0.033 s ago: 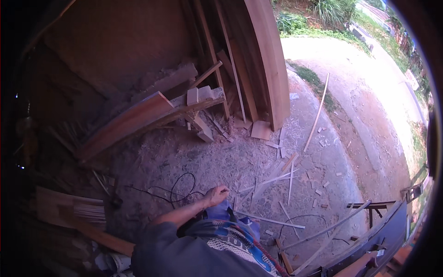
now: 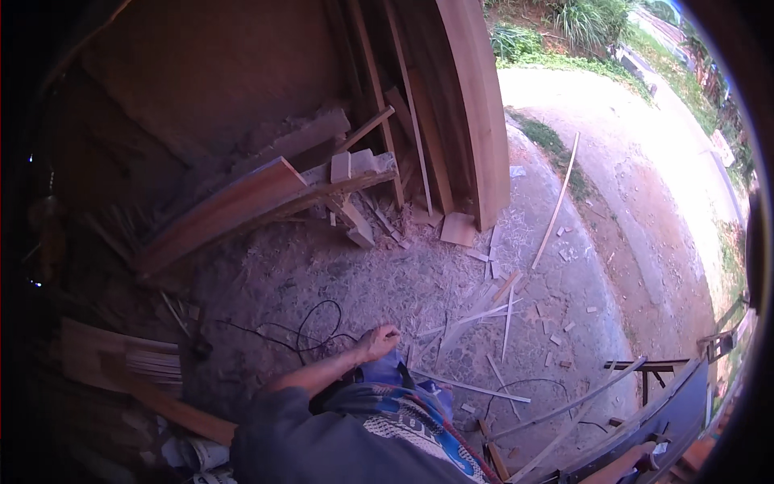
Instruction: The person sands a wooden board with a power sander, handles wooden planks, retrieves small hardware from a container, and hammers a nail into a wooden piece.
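Observation:
My left hand (image 2: 379, 341) rests low in front of me, at the blue cloth (image 2: 379, 369) over my legs; its fingers are curled, and whatever they may hold is hidden. Below it is my patterned garment (image 2: 427, 427). At the lower right, my right hand (image 2: 645, 456) is beside a dark panel with a pale strip (image 2: 673, 419) along it. Its fingers are dark and partly hidden, so I cannot tell what it grips.
Tall boards (image 2: 480, 129) lean at the back beside a low plank bench (image 2: 218, 214). Offcuts, thin strips (image 2: 504, 339) and a black cable (image 2: 314, 315) lie on the dusty floor (image 2: 266, 282). Stacked boards (image 2: 105, 355) are at left; a sunlit path (image 2: 637, 177) runs outside.
The background has shifted very slightly in view. My right hand is a little farther left; my left hand looks the same.

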Motion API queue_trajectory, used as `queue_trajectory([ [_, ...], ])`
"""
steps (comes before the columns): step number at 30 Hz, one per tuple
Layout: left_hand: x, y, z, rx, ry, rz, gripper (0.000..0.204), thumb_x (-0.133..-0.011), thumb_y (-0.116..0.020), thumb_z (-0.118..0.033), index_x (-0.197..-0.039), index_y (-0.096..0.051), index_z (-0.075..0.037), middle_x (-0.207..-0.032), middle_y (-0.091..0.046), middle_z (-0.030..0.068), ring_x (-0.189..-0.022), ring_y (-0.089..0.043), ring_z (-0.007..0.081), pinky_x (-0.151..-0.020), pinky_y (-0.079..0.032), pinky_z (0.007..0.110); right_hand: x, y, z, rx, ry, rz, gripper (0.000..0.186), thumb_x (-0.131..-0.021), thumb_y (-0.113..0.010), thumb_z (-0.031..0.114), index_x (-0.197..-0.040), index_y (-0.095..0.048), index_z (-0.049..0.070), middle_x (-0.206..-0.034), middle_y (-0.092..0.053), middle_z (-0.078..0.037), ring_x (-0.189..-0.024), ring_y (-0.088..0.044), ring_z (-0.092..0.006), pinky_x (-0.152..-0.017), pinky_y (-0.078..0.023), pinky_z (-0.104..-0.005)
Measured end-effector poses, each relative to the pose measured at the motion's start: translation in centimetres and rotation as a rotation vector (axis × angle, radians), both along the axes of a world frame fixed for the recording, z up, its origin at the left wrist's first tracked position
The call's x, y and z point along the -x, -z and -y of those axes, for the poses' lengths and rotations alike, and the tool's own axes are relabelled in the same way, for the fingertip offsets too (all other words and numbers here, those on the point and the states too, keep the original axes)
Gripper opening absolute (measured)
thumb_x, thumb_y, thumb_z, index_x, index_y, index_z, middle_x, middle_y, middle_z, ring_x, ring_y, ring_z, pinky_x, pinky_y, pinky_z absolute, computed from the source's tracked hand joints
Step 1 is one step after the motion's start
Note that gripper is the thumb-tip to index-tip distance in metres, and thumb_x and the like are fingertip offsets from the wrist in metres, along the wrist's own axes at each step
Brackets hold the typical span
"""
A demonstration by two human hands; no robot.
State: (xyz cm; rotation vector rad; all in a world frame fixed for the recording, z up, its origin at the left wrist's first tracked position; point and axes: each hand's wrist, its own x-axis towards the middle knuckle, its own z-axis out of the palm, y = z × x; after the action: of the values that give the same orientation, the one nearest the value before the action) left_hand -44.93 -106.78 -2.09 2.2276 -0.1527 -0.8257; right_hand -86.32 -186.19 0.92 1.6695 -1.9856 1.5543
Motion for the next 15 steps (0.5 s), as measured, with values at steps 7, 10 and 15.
queue_trajectory([
  [7,-3.7,1.7,-2.4,0.140,-0.031,0.082,0.029,-0.092,-0.060,-0.027,-0.105,-0.067,-0.002,-0.097,-0.071,0.0148,-0.092,-0.068,0.0239,-0.080,-0.053,0.036,-20.0,7.6,-24.3,-0.548,-0.971,0.343,0.069,-0.090,-0.055,0.006,-0.153,-0.028,0.011,-0.124,-0.053,-0.016,-0.111,-0.053,-0.0259,-0.093,-0.046,-0.0387],
  [10,-6.5,4.4,-4.4,0.226,-0.048,0.011,0.029,-0.092,-0.060,-0.026,-0.105,-0.067,-0.001,-0.095,-0.071,0.0147,-0.092,-0.068,0.0240,-0.080,-0.052,0.036,-31.9,9.3,-38.9,-0.924,-1.348,0.072,0.066,-0.092,-0.060,0.006,-0.152,-0.032,0.012,-0.121,-0.059,-0.019,-0.105,-0.060,-0.0264,-0.090,-0.049,-0.0376],
  [15,-12.7,8.3,-9.5,0.203,-0.025,0.229,0.031,-0.092,-0.062,-0.029,-0.105,-0.068,-0.003,-0.095,-0.071,0.0155,-0.094,-0.069,0.0277,-0.082,-0.052,0.036,-49.4,2.2,-56.0,-1.023,-1.764,-0.203,0.057,-0.091,-0.061,0.009,-0.145,-0.043,0.009,-0.115,-0.064,-0.021,-0.104,-0.064,-0.0298,-0.090,-0.052,-0.0407],
])
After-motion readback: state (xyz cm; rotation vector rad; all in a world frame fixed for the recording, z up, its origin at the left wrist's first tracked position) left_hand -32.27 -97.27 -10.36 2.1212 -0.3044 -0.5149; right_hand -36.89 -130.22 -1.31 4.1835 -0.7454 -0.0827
